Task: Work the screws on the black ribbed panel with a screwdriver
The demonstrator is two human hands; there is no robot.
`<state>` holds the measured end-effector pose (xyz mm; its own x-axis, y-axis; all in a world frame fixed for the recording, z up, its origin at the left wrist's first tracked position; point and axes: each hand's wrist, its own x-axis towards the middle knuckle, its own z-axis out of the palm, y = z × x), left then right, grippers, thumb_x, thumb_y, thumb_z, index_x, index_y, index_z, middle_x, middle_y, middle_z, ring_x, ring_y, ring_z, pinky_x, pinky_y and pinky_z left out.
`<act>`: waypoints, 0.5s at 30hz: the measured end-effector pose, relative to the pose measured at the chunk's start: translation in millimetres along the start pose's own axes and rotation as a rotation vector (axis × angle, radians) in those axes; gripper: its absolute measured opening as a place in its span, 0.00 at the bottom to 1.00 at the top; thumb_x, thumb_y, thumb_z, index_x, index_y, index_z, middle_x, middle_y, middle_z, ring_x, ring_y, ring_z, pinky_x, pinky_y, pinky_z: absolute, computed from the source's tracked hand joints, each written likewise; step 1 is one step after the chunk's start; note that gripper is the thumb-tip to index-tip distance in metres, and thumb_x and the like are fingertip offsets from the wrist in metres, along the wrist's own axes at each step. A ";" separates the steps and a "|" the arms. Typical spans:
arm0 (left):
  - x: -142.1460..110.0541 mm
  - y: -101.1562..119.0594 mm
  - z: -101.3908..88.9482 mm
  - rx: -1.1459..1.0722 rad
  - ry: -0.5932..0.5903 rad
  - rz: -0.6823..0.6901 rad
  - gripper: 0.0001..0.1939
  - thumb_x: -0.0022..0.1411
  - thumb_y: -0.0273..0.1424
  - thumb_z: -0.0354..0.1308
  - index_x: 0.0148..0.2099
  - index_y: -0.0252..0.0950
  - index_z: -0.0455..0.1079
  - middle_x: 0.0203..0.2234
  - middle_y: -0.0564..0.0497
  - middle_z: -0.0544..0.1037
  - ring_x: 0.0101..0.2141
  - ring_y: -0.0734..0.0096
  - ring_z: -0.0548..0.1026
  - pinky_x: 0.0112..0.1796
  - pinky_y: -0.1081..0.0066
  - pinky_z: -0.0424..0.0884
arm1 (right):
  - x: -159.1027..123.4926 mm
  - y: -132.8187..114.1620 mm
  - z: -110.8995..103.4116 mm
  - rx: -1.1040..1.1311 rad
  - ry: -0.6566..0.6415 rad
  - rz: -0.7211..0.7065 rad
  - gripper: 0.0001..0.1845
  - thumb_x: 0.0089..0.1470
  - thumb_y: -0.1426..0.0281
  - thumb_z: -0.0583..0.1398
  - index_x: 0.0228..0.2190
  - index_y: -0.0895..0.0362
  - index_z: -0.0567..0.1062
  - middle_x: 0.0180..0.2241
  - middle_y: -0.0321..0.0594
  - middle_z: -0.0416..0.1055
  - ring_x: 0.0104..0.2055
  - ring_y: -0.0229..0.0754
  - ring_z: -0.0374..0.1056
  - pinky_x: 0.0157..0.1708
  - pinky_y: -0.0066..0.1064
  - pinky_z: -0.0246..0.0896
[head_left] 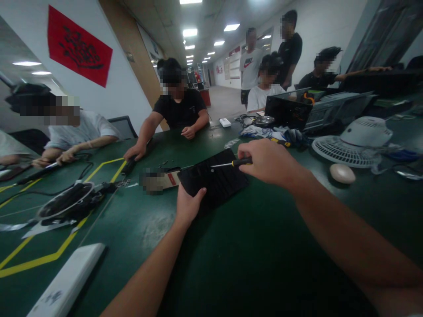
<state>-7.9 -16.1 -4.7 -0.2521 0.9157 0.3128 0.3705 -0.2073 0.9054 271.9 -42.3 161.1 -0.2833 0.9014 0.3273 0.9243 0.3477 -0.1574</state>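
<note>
My left hand (pixel 191 200) grips the near left edge of a flat black panel (pixel 223 182), thumb on top and the other fingers hidden under it. The panel is tilted above the green table. My right hand (pixel 266 160) is closed around the handle of a screwdriver (pixel 236 163), which has a black and yellow grip and a thin metal shaft. The shaft points left across the panel, its tip by a small light round spot (pixel 212 170). Whether the tip touches the panel I cannot tell.
A white fan (pixel 355 141) and a pale computer mouse (pixel 343 173) lie to the right. On the left are a cable coil (pixel 68 200) and a white box (pixel 68 281). Across the green table (pixel 251 264), a person in black (pixel 180 108) reaches toward a dark object.
</note>
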 end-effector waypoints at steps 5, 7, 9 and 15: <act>-0.4 1.4 0.1 -0.019 -0.001 0.006 0.36 0.56 0.29 0.77 0.65 0.40 0.71 0.59 0.40 0.82 0.64 0.44 0.79 0.69 0.41 0.70 | 2.2 4.2 0.2 -0.018 0.062 0.022 0.12 0.59 0.67 0.67 0.43 0.52 0.88 0.42 0.45 0.85 0.45 0.53 0.76 0.41 0.40 0.61; -0.7 1.8 0.4 -0.022 0.001 0.004 0.35 0.56 0.29 0.77 0.64 0.40 0.71 0.59 0.41 0.82 0.64 0.45 0.79 0.69 0.41 0.71 | 2.7 3.5 1.7 -0.017 0.072 0.008 0.12 0.58 0.67 0.67 0.43 0.51 0.88 0.43 0.45 0.85 0.45 0.53 0.77 0.42 0.41 0.62; -1.0 2.2 0.6 -0.016 0.002 0.006 0.35 0.56 0.29 0.76 0.64 0.40 0.71 0.59 0.41 0.82 0.65 0.45 0.79 0.70 0.42 0.70 | 2.9 1.7 3.4 -0.017 0.074 -0.008 0.12 0.58 0.67 0.68 0.44 0.51 0.88 0.43 0.45 0.85 0.46 0.54 0.77 0.42 0.41 0.62; -0.6 1.2 0.0 -0.004 0.003 0.000 0.34 0.56 0.30 0.77 0.63 0.40 0.71 0.58 0.41 0.83 0.63 0.45 0.80 0.69 0.42 0.71 | 3.6 -0.6 6.9 -0.042 0.087 -0.044 0.13 0.59 0.69 0.67 0.45 0.50 0.88 0.45 0.44 0.85 0.47 0.54 0.77 0.42 0.41 0.62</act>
<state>-7.3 -16.9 -3.8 -0.2548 0.9147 0.3137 0.3669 -0.2087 0.9066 268.5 -37.5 155.9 -0.3025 0.8588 0.4134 0.9219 0.3738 -0.1020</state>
